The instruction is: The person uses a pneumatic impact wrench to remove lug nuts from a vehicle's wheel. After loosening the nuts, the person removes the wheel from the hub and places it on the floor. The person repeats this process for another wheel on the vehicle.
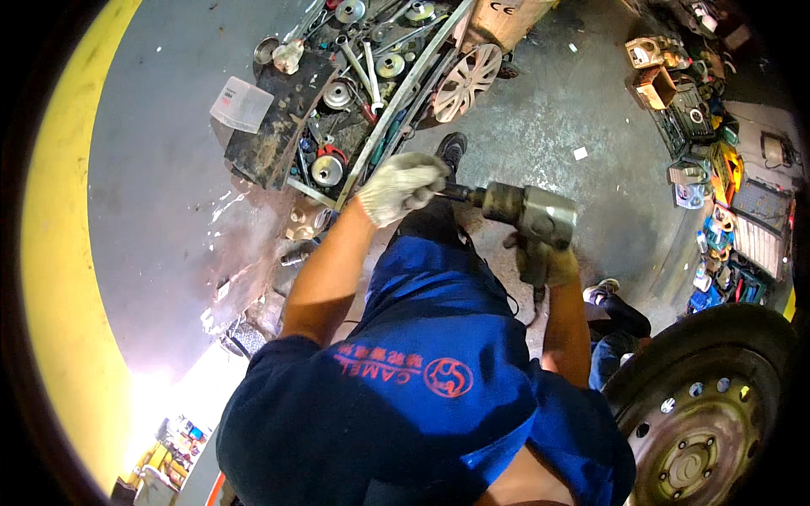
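Note:
A metal impact wrench [547,217] is held level in front of my body, its nose pointing left. My right hand [557,263] wraps around its handle from below, and a hose runs down from the grip. At the front of the tool, a thin dark shaft [457,192] reaches my left hand [403,187]. That hand wears a pale work glove, with fingers closed around the shaft's end. Whatever sits at the tip inside the glove is hidden.
A tool cart [371,139] with wrenches and round metal parts stands ahead on the left, a wheel cover [467,83] against its side. A tyred steel wheel [700,413] is at lower right, near another person's leg [620,312]. Boxes and tools [717,219] line the right.

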The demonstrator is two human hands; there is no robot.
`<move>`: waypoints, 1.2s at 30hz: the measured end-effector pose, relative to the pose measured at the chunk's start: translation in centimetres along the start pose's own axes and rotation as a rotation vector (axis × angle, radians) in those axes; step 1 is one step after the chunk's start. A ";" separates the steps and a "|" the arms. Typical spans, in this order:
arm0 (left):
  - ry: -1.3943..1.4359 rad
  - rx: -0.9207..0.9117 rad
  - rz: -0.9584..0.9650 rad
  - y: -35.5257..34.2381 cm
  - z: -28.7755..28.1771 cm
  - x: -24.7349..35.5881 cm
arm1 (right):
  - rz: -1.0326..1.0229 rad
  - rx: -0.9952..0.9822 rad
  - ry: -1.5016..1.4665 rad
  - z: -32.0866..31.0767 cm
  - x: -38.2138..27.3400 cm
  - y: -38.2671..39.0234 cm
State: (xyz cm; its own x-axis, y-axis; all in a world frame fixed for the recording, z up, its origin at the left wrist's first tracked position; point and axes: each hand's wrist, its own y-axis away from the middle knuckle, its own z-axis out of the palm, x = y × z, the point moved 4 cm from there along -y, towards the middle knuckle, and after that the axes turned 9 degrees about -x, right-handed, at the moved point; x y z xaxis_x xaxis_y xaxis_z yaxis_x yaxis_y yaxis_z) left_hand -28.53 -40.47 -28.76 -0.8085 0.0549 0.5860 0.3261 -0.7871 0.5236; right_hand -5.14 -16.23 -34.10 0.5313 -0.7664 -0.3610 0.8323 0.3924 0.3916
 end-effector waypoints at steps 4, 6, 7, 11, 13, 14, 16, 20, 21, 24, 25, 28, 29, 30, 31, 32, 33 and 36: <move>0.170 0.024 0.169 3.3 -4.0 -0.5 | -0.040 0.034 -0.202 -5.4 4.6 -5.2; 0.288 0.108 0.131 6.0 -6.7 -0.8 | -0.076 0.110 -0.244 -7.3 7.7 -6.5; 0.332 0.182 0.145 6.6 -7.8 -0.7 | -0.052 0.125 -0.069 -6.9 8.2 -6.9; 0.113 0.513 0.152 5.2 -13.9 1.2 | -0.041 -0.027 -0.575 -4.6 10.1 -5.4; -0.224 0.628 0.141 2.9 -15.9 2.0 | -0.160 -0.142 -0.534 -6.4 12.4 -5.0; -0.336 0.535 0.020 1.7 -15.0 2.4 | -0.208 0.029 -0.394 -7.5 14.8 -4.9; -0.519 0.434 -0.158 -1.1 -9.5 1.0 | -0.282 0.296 0.123 -9.0 17.7 -4.4; -0.800 0.301 -0.353 -8.6 -10.8 -8.7 | -0.190 0.517 0.527 -11.4 19.2 -2.3; -0.924 0.210 -0.267 -10.9 -12.2 -11.3 | -0.141 0.550 0.455 -11.9 19.7 -1.7; -0.723 0.322 -0.507 -14.1 -14.2 -16.3 | -0.007 0.646 0.337 -13.5 21.2 0.7; -0.696 0.386 -0.544 -15.0 -14.5 -17.6 | 0.050 0.671 0.336 -14.2 21.9 1.7; -1.341 0.279 -0.268 -18.5 -22.8 -22.2 | 0.172 0.729 0.342 -16.9 23.5 3.0; -1.573 0.222 -0.201 -20.0 -24.0 -22.7 | 0.209 0.746 0.331 -17.6 24.1 3.2; -1.431 0.394 -0.527 -22.1 -21.4 -21.5 | 0.241 0.760 0.323 -18.7 25.0 2.8; -1.608 0.293 -0.541 -24.1 -24.5 -23.3 | 0.271 0.765 0.324 -19.9 25.5 2.6; -1.785 0.183 -0.561 -25.5 -29.2 -25.3 | 0.301 0.760 0.317 -21.0 26.1 2.1; -1.798 0.212 -0.652 -28.7 -29.8 -25.7 | 0.325 0.777 0.306 -22.5 27.0 1.0; -1.770 0.346 -0.903 -35.2 -35.2 -28.9 | 0.362 0.760 0.323 -28.7 29.3 -2.7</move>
State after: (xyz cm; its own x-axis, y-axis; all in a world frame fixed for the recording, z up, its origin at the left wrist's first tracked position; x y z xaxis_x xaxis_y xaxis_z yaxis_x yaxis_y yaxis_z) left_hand -33.90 -35.93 -85.85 0.4469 0.8848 -0.1315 0.4182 -0.0768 0.9051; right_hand 12.77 -25.18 -70.02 0.8546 -0.4361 -0.2820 0.3369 0.0522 0.9401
